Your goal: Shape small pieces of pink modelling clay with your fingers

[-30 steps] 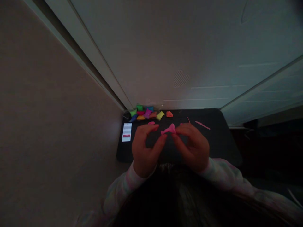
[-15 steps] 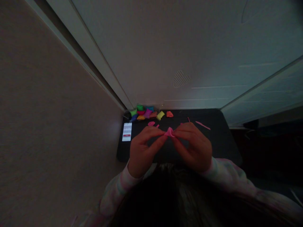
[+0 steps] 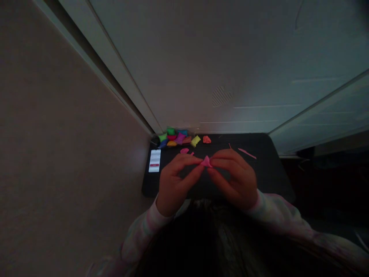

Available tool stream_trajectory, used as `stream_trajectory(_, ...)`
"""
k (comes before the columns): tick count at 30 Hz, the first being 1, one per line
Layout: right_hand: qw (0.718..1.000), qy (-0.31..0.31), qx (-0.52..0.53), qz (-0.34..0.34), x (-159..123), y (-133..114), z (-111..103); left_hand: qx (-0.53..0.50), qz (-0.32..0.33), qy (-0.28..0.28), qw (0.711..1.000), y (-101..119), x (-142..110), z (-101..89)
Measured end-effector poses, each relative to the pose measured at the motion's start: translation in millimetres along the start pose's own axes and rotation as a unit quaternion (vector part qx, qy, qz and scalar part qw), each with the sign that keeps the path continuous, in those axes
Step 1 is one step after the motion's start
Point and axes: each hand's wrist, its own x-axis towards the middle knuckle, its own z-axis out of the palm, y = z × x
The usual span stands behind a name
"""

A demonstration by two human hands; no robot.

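Observation:
A small piece of pink modelling clay (image 3: 206,162), peaked at the top, is pinched between both hands above the dark table. My left hand (image 3: 178,182) grips its left side with thumb and fingertips. On its right side, my right hand (image 3: 236,177) pinches it with thumb and forefinger. Just beyond my left fingers lies a flattened pink clay lump (image 3: 184,151) with a smaller scrap beside it. Past my right hand rest a thin pink stick (image 3: 230,146) and a long pink, knife-like strip (image 3: 247,153).
Several colourful clay packets (image 3: 180,138) are heaped at the table's back left, with a yellow packet (image 3: 195,141) and an orange-red lump (image 3: 206,139) to their right. A lit phone (image 3: 155,161) lies at the left edge of the dark table (image 3: 268,169). Pale panels (image 3: 184,77) rise behind.
The pink clay now shows a sharper, more upright peak. My right thumb and fingers have shifted slightly left; my left hand is almost where it was.

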Motion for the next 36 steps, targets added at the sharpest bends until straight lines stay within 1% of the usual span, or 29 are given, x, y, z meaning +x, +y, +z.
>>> stream_trajectory(3,1.0,0.008,-0.013,-0.001,1.0,-0.8,0.9,0.01,0.009,0.004,1.0,-1.0,-0.1,1.0)
stream_trajectory(6,1.0,0.011,-0.024,0.005,1.6,-2.2,1.6,0.018,0.01,0.02,1.0,-1.7,-0.6,2.8)
stream_trajectory(16,1.0,0.011,-0.009,0.016,2.0,-4.1,4.7,0.009,-0.017,0.049,0.999,1.8,-1.9,6.5)
stream_trajectory(19,1.0,0.003,-0.011,0.017,3.0,-2.3,3.6,-0.004,-0.038,0.039,0.998,1.6,-2.4,5.1)
stream_trajectory(22,1.0,0.001,-0.022,0.013,3.3,1.0,1.6,-0.017,-0.062,0.009,0.998,0.9,-3.0,3.1)
stream_trajectory(25,0.999,0.002,-0.035,0.013,2.7,3.6,0.4,-0.02,-0.066,-0.015,0.998,0.3,-3.7,2.0)
stream_trajectory(31,0.999,-0.003,-0.042,0.009,0.5,3.9,0.6,-0.005,-0.069,-0.011,0.998,1.2,-4.0,2.5)
stream_trajectory(36,0.999,0.014,-0.043,0.001,-0.1,3.1,1.3,-0.022,-0.085,-0.019,0.996,3.3,-4.0,3.2)
